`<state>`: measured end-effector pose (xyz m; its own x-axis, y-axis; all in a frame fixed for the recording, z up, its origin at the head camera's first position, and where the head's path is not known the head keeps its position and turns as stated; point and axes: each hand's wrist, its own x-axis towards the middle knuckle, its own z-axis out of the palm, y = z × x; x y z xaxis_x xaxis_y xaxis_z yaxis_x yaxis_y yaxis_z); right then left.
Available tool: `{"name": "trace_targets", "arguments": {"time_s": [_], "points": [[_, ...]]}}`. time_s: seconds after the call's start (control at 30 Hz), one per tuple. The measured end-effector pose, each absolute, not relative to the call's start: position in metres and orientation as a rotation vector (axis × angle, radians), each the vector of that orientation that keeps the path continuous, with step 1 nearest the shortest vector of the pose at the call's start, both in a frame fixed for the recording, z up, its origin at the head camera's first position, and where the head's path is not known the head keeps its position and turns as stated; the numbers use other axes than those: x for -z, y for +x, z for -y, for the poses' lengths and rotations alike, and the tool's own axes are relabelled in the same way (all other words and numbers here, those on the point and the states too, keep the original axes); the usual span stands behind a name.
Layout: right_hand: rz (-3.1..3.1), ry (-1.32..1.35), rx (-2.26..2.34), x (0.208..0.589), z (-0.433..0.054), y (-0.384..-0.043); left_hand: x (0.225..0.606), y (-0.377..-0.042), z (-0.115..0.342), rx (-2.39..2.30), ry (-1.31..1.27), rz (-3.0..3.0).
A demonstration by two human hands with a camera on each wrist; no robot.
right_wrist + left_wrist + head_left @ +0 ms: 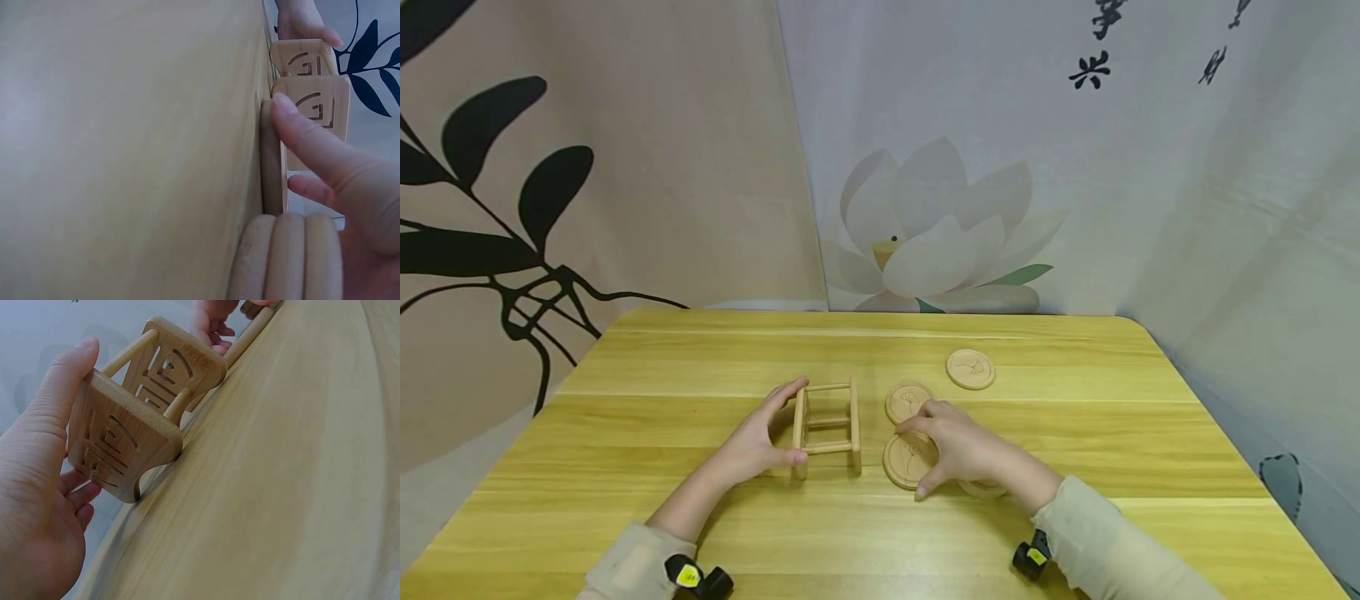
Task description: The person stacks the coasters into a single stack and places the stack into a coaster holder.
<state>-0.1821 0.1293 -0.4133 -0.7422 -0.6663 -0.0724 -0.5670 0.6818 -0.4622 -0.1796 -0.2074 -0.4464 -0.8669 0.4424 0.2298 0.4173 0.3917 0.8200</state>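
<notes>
My left hand (752, 442) grips the left panel of a small wooden coaster rack (827, 447), thumb on the near edge and fingers on the far edge. In the left wrist view, the rack (125, 434) stands on the table with cut-out line patterns in its panels. My right hand (964, 450) spans a round wooden coaster (906, 460), thumb and forefinger at opposite sides of its rim. The coaster lies low at the tabletop, partly hidden by the hand. Beneath the right wrist sits a stack of coasters (284, 259), mostly covered in the head view.
Another engraved coaster (907, 400) lies just beyond the right fingers. One more coaster (971, 368) sits farther back and to the right. The wooden table (715, 350) ends at a printed cloth backdrop (700, 167).
</notes>
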Motion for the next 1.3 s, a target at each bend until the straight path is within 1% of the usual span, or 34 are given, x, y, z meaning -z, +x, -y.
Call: {"name": "trace_targets", "arguments": {"time_s": [0.47,0.67,1.3], "points": [[-2.668,-0.931,0.612,0.4149,-0.1260,-0.1771,0.4453,-0.1784,0.2070,-1.519,0.794,-2.600],[-2.679,-0.950,0.599,0.4160,-0.1256,-0.1769,0.4453,-0.1779,0.2065,-1.520,0.794,-2.598],[-2.687,-0.975,0.747,0.4149,-0.1292,-0.1759,0.4452,-0.1781,0.2060,-1.524,0.793,-2.595]]}}
